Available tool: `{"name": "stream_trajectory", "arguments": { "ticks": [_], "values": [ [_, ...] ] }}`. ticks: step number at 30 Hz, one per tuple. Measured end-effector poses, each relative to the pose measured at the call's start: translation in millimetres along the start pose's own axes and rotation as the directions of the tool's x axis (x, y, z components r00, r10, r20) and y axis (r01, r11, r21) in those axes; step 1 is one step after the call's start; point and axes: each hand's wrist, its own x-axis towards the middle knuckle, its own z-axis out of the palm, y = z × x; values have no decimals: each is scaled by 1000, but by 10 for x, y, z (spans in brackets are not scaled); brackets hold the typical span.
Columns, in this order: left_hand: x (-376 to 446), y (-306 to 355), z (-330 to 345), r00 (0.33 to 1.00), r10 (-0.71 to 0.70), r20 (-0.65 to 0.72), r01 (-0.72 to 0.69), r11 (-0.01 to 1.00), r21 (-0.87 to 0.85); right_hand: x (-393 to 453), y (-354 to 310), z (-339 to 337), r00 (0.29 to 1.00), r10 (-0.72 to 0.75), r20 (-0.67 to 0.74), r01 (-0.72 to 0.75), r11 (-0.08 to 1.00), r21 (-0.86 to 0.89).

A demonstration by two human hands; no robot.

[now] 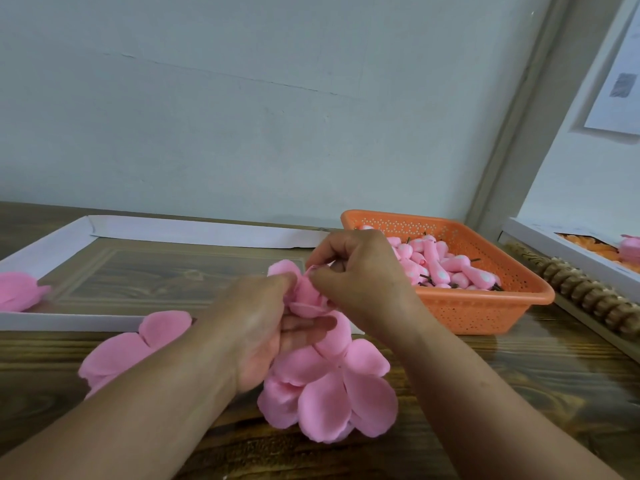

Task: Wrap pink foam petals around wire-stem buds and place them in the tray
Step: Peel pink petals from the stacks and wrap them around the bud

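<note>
Curling soft pink foam petals (pixel 308 299) pinched between both hands (pixel 311 306).

I see a dark wood desk (pixel 519 368). On it lie a white tray (pixel 52 244) at left, an orange basket (pixel 485 306) at right, and loose pink petals (pixel 329 403) in front. At the far right edge sits what may be a beaded wooden strip (pixel 585 299).

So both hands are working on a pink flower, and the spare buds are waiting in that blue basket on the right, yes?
Not quite: the basket is orange, not blue, as the head view shows. The rest holds: both hands, left and right, work the pink flower, and the buds wait in the basket at right.
</note>
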Motion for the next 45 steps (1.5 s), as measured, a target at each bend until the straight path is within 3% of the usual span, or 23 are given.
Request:
{"name": "stream_trajectory", "arguments": {
  "ticks": [4,9,20,26,28,33,45],
  "values": [
    [4,7,-19,997,15,-74,-20,997,-78,-1,9,-1,998,29,-53,-26,998,64],
    [26,-26,-15,991,42,-124,-51,996,-67,-19,-20,7,999,-8,54,6,1000,29],
    [4,-65,45,995,76,-68,-69,993,92,-8,-38,-26,990,-24,140,26,1000,-13],
    [-23,-23,28,997,37,71,-47,989,140,-2,-7,-56,989,7,149,-10,1000,20],
    [-9,5,5,996,-7,94,-2,996,90,9,6,-61,994,10,109,-15,999,45],
    [0,71,-24,993,-65,96,89,957,-275,33,29,-133,1000,21,17,-24,980,197],
    [25,18,-39,983,-34,179,78,967,-243,52,102,-165,994,12,107,-45,950,308]
  ]
}}
